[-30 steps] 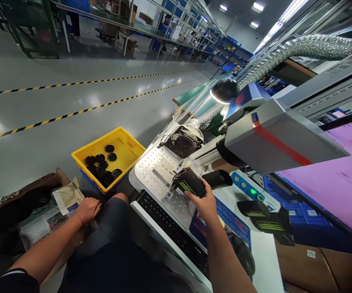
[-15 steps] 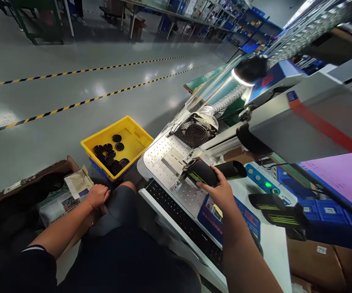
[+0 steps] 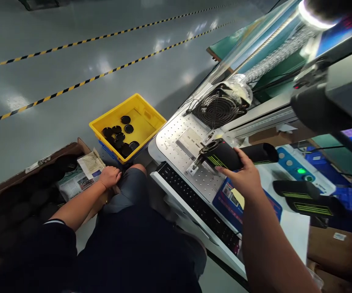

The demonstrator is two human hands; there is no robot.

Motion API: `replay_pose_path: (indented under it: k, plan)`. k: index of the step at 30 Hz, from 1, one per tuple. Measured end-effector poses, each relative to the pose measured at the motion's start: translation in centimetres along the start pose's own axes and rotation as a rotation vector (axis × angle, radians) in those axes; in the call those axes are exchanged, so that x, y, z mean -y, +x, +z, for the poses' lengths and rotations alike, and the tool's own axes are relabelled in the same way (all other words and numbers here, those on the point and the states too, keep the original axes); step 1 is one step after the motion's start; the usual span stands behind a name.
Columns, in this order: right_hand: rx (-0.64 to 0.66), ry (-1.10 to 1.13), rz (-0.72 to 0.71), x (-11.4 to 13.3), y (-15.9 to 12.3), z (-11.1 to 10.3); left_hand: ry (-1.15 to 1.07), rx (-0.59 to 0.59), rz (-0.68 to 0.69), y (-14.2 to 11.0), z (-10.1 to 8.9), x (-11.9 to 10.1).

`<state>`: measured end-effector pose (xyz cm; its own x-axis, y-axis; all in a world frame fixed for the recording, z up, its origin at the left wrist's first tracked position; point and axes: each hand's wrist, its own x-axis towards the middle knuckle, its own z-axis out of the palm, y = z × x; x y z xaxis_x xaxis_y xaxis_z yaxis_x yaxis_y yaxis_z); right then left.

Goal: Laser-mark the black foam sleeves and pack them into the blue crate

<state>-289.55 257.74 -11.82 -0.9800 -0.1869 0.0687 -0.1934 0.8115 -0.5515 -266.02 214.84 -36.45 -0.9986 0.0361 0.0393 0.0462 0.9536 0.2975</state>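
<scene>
My right hand [image 3: 247, 177] is closed around the rear end of a black cylinder [image 3: 221, 155] with yellow-green stripes. The cylinder's front end rests at a small metal fixture [image 3: 195, 165] on the perforated plate [image 3: 171, 136], and a small red light dot shows on its top. Just behind my right hand lies another black cylinder [image 3: 263, 153]. My left hand [image 3: 110, 177] is curled into a fist by my knee, beside a paper packet [image 3: 90, 165]; its fingertips and anything inside are hidden.
A yellow bin [image 3: 111, 114] holds several black round caps. Left of me stands a carton [image 3: 79, 146] with dark round items. A keyboard [image 3: 194, 205] lies along the bench front. Right are two striped black pieces [image 3: 298, 189], a blue control box [image 3: 300, 169] and a fan [image 3: 220, 110].
My view has tilted downward and turned left, so the bench and bin appear farther right. My right hand still grips the cylinder at the fixture; my left fist stays by my knee.
</scene>
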Motion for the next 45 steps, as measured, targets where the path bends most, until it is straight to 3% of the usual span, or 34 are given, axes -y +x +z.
replay_pose_path:
  k: [5,11,15,19,22,24,28,32,39,45]
  plan:
    - [0.043,-0.079,-0.025,1.1,-0.1,-0.6,0.0,0.026,-0.007,0.0,0.1,-0.1]
    - [0.028,-0.043,0.019,-0.6,1.2,-0.1,0.005,0.056,-0.013,0.2,-0.1,-0.1]
    - [-0.018,0.062,0.068,-0.8,0.4,0.2,0.035,0.078,-0.031,0.2,-0.4,-0.2]
    - [-0.222,0.252,0.065,-0.2,-3.6,-0.1,0.061,0.104,-0.049,0.2,-1.1,-0.2]
    - [-0.439,0.264,0.058,0.5,-9.0,0.3,0.081,0.143,-0.068,0.1,-1.8,-0.4]
    - [-0.483,0.23,0.102,1.2,-12.9,1.4,0.097,0.184,-0.084,-0.1,-2.6,-0.6]
    - [-0.328,0.098,0.088,2.3,-19.2,4.6,0.129,0.309,-0.117,-0.7,-4.0,-0.9]
    - [-0.23,0.082,-0.022,2.3,-21.8,7.3,0.188,0.457,-0.172,-0.2,-4.7,-1.5]
    - [-0.06,0.142,-0.129,2.7,-20.5,8.4,0.308,0.582,-0.334,4.0,-4.1,-2.9]
    - [0.028,0.125,-0.137,2.8,-18.9,8.9,0.313,0.546,-0.356,3.9,-3.9,-2.9]
